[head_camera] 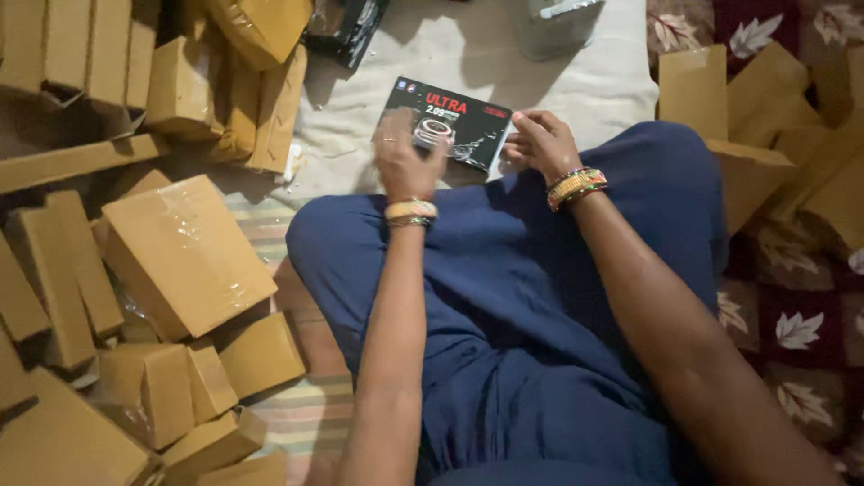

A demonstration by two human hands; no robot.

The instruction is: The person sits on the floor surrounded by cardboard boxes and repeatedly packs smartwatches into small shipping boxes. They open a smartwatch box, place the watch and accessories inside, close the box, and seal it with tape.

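Head view, both hands, left hand (pixel 402 162) and right hand (pixel 538 142), gripping black box (pixel 454 121), pale floor cloth (pixel 504 63), brown cartons (pixel 184 256) around.

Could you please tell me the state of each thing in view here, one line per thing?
black printed box: closed, lying tilted, held at both ends.
left hand: gripping the box's left end.
right hand: fingers pinching the box's right edge.
large taped carton: sealed with clear tape, lying flat.
small brown boxes: closed, piled loosely.
cartons at right: closed, heaped.
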